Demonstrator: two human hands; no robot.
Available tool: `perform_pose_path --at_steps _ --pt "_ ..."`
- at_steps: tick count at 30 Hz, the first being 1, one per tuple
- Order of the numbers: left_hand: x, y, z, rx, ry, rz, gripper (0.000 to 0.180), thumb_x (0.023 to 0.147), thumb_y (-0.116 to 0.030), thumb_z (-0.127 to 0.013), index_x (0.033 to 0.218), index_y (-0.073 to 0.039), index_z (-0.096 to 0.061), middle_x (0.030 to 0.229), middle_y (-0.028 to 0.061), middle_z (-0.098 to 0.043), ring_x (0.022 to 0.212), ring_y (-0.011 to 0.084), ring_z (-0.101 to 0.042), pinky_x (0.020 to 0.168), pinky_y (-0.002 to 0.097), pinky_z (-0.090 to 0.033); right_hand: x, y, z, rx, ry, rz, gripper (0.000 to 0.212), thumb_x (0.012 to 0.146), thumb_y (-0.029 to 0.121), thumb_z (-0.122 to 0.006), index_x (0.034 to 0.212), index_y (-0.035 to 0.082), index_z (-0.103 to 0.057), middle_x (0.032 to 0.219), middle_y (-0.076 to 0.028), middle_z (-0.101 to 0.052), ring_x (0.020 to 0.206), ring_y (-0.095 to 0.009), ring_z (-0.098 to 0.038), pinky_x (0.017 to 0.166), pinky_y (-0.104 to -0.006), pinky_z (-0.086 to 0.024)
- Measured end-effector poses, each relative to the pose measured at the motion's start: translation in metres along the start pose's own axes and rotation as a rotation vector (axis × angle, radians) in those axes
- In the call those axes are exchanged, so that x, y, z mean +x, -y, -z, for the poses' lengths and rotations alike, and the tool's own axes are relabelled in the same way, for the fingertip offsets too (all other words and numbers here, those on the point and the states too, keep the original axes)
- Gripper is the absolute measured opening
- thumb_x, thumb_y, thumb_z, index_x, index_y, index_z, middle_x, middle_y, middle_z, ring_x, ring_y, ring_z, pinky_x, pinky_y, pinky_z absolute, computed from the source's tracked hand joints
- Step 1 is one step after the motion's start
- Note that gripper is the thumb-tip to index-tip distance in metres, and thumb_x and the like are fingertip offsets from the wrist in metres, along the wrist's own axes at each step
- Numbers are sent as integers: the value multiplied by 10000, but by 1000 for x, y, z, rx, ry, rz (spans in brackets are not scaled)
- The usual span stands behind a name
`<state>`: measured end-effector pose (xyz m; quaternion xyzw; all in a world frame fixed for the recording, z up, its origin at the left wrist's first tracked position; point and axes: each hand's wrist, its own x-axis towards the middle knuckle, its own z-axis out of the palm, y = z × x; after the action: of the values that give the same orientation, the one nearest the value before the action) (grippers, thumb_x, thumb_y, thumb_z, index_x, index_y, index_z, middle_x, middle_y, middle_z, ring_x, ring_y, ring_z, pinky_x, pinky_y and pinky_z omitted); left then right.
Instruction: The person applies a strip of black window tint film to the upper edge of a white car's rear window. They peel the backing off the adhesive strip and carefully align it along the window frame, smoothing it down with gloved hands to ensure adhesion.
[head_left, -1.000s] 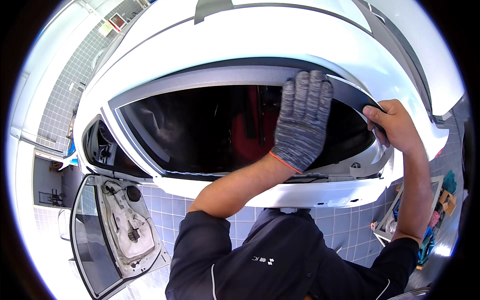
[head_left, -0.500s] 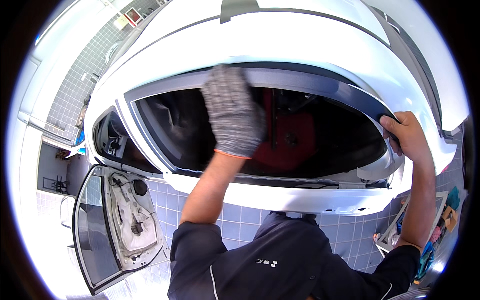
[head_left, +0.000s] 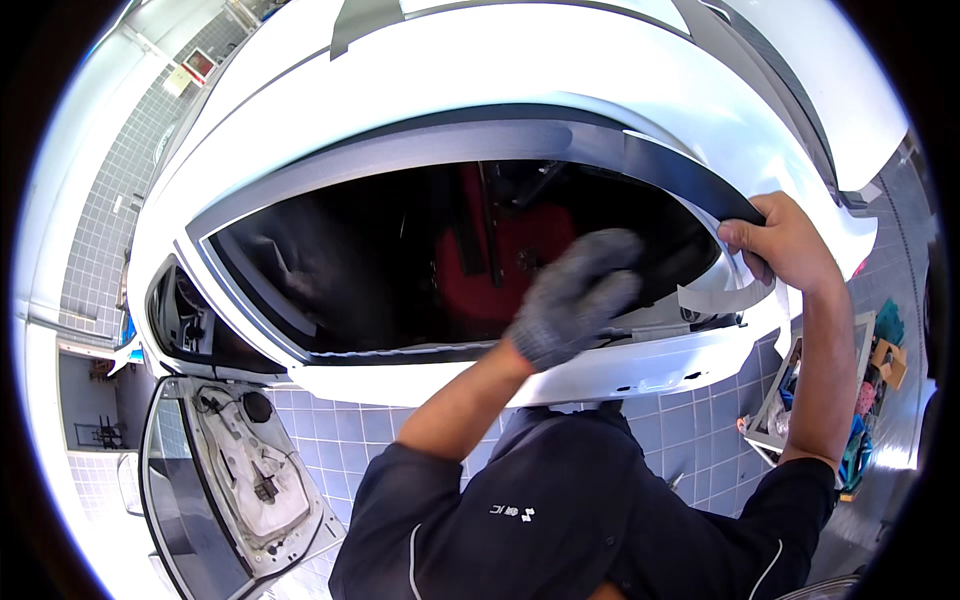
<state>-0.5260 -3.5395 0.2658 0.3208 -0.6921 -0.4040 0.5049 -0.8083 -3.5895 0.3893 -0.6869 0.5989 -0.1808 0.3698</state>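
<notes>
We look down at a white, smooth-bodied car (head_left: 480, 75) and take its dark, arched window opening (head_left: 380, 235) as our clock face. A flat, glossy black strip (head_left: 692, 178) lies along the frame's upper edge from one o'clock to two. Our bare right hand (head_left: 785, 243) pinches its two o'clock end between thumb and bent fingers, probably to keep that end under control. A pale, thin, curling strip (head_left: 725, 299) hangs just below, at four; we cannot tell whether the same hand holds it. Our left hand (head_left: 580, 300), in a grey marled knitted glove, hovers near five, fingers loosely parted, blurred, nothing visible in it, likely clear of the frame for free movement.
</notes>
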Motion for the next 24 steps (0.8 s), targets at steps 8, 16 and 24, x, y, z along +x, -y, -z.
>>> perform_pose_path --at_steps 8,16,24 --pt "80 -8 -143 -1166 -129 173 336 1041 -192 -654 1326 -26 -596 1266 132 -679 1192 232 -654 1049 381 -519 -44 -94 41 250 137 -74 394 888 345 -794 746 -2 -676 512 -54 -583 404 -142 -565 408 -277 -427" --pt "62 -6 -230 -1105 -267 254 321 1069 -273 -618 1285 -37 -625 1149 123 -724 1055 206 -691 952 374 -554 -63 -169 66 351 538 -105 297 880 250 -783 884 -45 -748 682 -137 -721 598 -240 -714 636 -373 -585" --pt "44 29 -261 -228 -21 221 303 1096 -281 -555 1225 -19 -636 1008 102 -689 911 194 -660 831 365 -529 -1 -71 54 -129 131 350 759 917 597 -657 1240 -88 -691 1115 -234 -742 1046 -314 -715 941 -420 -534"
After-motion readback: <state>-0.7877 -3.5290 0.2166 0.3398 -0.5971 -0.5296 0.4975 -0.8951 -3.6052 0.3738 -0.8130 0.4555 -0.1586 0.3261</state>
